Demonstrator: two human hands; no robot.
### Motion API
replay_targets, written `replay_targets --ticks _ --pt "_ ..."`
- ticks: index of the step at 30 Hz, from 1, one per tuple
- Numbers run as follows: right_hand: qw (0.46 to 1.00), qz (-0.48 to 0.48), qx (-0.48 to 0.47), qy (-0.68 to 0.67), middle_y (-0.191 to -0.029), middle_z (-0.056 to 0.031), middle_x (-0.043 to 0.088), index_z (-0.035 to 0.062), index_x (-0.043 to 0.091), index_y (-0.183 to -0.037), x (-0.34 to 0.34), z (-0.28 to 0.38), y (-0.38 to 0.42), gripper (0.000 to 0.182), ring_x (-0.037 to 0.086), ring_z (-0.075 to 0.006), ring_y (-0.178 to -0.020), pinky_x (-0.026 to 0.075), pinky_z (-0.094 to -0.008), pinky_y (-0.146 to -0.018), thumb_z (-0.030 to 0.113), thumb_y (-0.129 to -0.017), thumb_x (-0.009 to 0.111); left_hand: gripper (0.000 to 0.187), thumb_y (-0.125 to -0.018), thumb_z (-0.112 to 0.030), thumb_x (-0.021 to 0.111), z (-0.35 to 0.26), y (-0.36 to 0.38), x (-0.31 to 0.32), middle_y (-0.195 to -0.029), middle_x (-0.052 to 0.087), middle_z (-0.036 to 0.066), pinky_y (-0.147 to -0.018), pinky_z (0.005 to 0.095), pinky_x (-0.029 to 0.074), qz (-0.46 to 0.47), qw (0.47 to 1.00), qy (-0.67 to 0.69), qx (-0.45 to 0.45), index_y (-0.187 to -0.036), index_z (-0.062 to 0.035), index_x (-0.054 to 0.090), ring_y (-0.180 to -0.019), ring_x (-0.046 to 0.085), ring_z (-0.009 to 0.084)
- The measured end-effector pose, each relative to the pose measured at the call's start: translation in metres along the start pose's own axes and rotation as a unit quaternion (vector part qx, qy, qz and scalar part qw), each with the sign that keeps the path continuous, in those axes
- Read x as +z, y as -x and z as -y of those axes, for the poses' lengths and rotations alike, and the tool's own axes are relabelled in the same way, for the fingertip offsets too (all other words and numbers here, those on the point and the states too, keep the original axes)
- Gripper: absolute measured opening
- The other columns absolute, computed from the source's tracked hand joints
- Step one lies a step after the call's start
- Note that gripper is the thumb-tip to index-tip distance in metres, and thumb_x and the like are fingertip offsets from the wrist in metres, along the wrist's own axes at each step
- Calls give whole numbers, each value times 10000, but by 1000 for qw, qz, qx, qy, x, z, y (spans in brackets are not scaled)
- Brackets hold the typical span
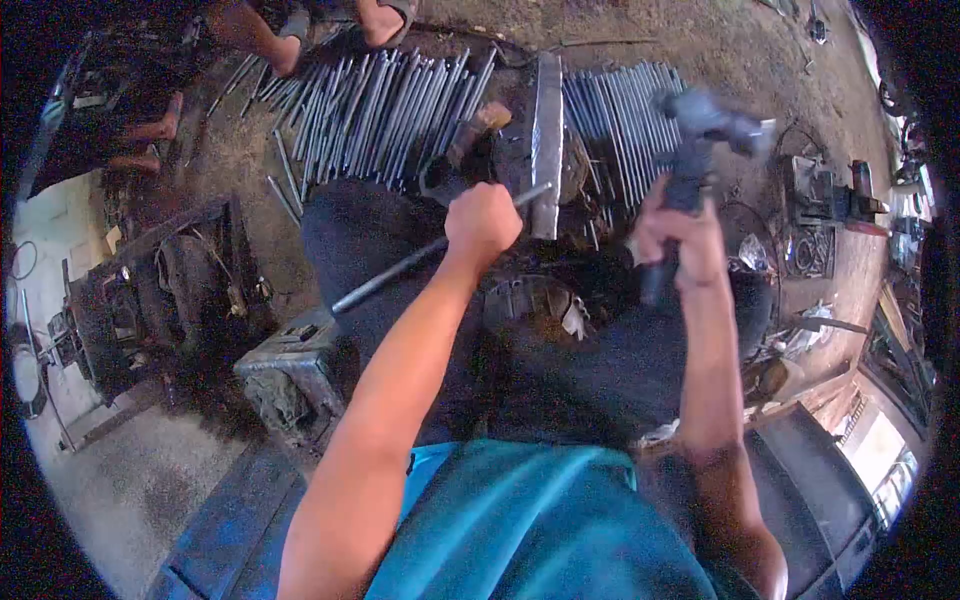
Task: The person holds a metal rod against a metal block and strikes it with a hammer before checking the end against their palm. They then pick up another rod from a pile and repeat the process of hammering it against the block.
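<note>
My left hand (482, 224) is wrapped round a thin grey metal rod (392, 272). One end of the rod points down-left over my thigh, and its other end reaches the edge of a long upright-lying metal bar (547, 140). My right hand (684, 232) grips a hammer (690, 160) by its dark handle. The hammer head is raised to the right of the bar and smeared by motion. Beyond my hands, many similar rods (390, 110) lie in a pile on the left, while another row of rods (625, 125) lies right of the bar.
Bare feet and sandals of other people (380, 25) are at the top left. A metal block-like stand (290, 365) is beside my left leg. Dark machinery (165, 290) stands at the left, and a metal frame with tools (812, 225) at the right. The ground is dirt.
</note>
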State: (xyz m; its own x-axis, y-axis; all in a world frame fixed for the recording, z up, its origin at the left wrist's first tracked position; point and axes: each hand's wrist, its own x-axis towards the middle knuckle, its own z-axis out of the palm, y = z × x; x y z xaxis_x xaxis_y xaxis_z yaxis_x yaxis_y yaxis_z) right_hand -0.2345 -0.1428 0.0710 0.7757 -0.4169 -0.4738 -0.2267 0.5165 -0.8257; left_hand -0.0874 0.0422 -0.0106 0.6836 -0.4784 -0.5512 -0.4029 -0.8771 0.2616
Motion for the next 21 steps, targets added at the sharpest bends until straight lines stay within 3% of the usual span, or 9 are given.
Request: replay_targets --ticks 4,7,9,11,12,13,14,17,21 --pt "939 157 -301 48 -634 -44 470 53 451 -916 12 95 9 248 481 -150 -480 426 -286 -493 2 -735 612 227 -781 -132 571 -5 -1 -1 -962 686 208 -816 447 532 16 1000 -11 -15 -908 -17 720 -906 672 374" --pt "891 224 -391 47 -641 -19 426 99 402 -869 28 92 1 290 445 -141 -510 384 -300 -563 75 -708 641 229 -777 -135 574 -3 -6 4 -970 685 210 -822 448 530 19 1000 -14 -10 -910 -19 719 -913 671 370" --pt "946 140 -293 10 -623 -40 470 97 447 -858 41 19 -1 267 486 -174 -524 400 -311 -549 67 -693 655 233 -771 -137 579 0 -7 6 -970 684 212 -830 447 527 23 1000 -3 -15 -916 -19 719 -918 670 370" --pt "999 33 6 23 -714 -70 597 27 568 -833 13 -97 -9 194 593 -183 -620 472 -316 -536 -17 -691 692 237 -766 -139 584 1 -9 0 -970 683 215 -839 446 524 20 1000 6 -17 -922 -19 718 -922 669 370" --pt "983 -1 106 153 -718 -72 600 32 573 -785 -3 -158 -18 145 578 -179 -588 466 -318 -521 -58 -701 650 244 -770 -143 583 3 -9 -4 -981 681 216 -849 446 520 44 999 11 -28 -931 -17 716 -938 663 376" --pt "989 -57 86 107 -716 -67 600 36 579 -815 8 -162 -13 149 569 -170 -572 459 -313 -507 -51 -708 634 251 -773 -147 582 3 -7 -6 -992 680 216 -859 446 516 71 997 12 -36 -940 -15 715 -955 658 381" --pt "970 -52 234 51 -693 -67 589 30 568 -817 -1 -145 -18 142 562 -171 -535 451 -311 -483 -35 -709 635 308 -792 -170 556 1 -7 -10 -1054 654 253 -910 474 494 89 995 27 -40 -1001 12 688 -1018 631 398" --pt "987 -35 157 18 -660 -67 569 15 548 -839 -1 -108 -19 179 540 -178 -476 437 -310 -449 -20 -699 653 315 -777 -161 555 3 -14 2 -1063 651 254 -923 476 486 62 996 31 -53 -1002 12 689 -1026 628 397" --pt "997 32 -69 -28 -651 -92 556 -3 517 -922 25 10 2 268 519 -172 -442 423 -305 -419 -41 -693 650 272 -771 -154 585 0 -8 -7 -1020 677 209 -868 445 510 63 998 19 -12 -972 -19 710 -968 654 374"
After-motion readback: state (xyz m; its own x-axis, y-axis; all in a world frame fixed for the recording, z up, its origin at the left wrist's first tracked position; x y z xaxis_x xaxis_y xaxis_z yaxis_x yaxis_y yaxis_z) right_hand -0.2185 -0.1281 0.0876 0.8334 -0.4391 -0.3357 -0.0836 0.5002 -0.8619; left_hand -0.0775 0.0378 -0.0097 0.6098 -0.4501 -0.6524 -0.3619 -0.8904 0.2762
